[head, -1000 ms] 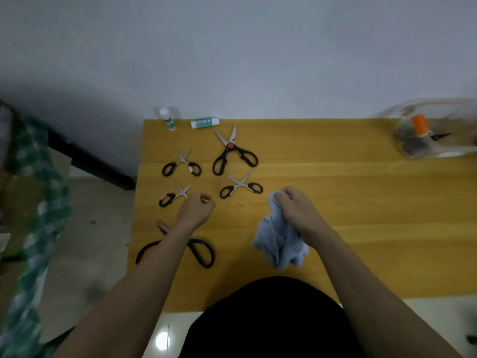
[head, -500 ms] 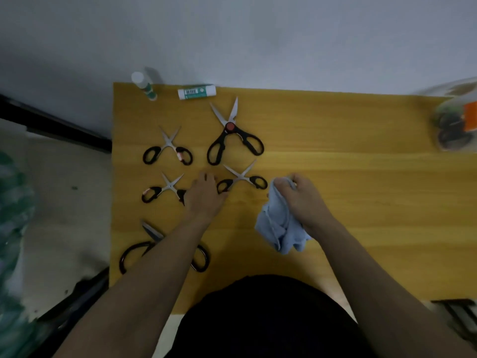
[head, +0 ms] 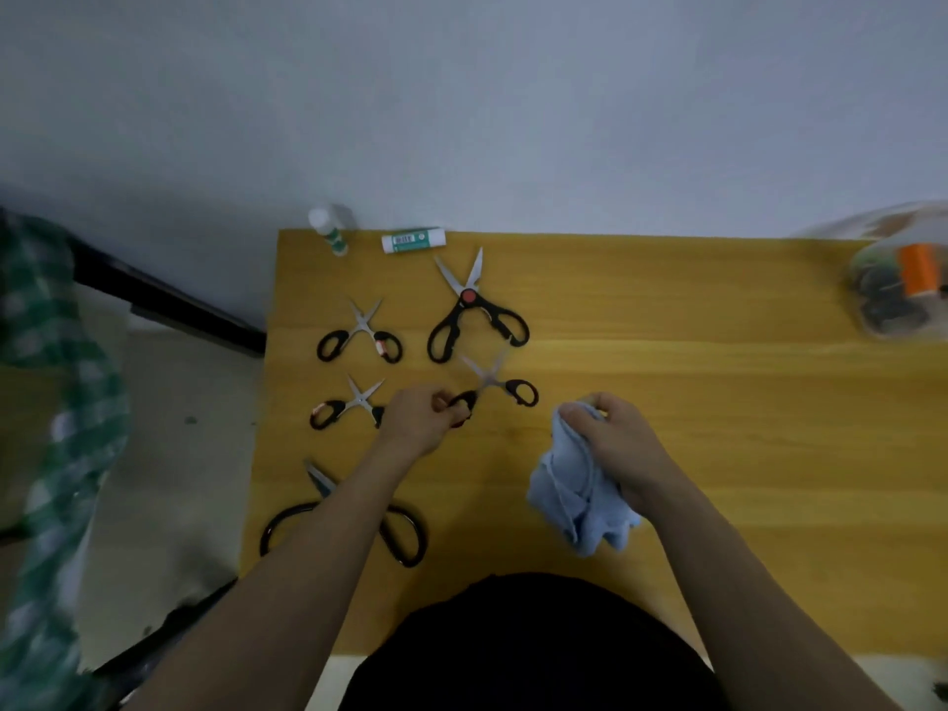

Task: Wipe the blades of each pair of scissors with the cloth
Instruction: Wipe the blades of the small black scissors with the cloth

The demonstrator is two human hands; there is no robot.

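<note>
Several black-handled scissors lie open on the wooden table (head: 667, 351). My left hand (head: 418, 420) pinches the left handle loop of the small middle scissors (head: 500, 387), whose blades look blurred. My right hand (head: 615, 438) grips a crumpled light blue cloth (head: 574, 500) just right of them. Kitchen scissors with a red pivot (head: 469, 313) lie behind. Two small scissors lie at the left, one farther back (head: 359, 336) and one nearer (head: 343, 405). Large scissors (head: 400, 531) lie near the front edge, partly hidden under my left forearm.
A glue stick (head: 413, 240) and a small white bottle (head: 328, 230) sit at the table's back left corner. A clear bag with an orange item (head: 903, 284) rests at the far right. A green checked cloth (head: 51, 402) hangs left of the table.
My left hand moved right from beside the lower-left small scissors to the middle small scissors and pinched their handle. The right hand stays holding the cloth. The camera view shifted.
</note>
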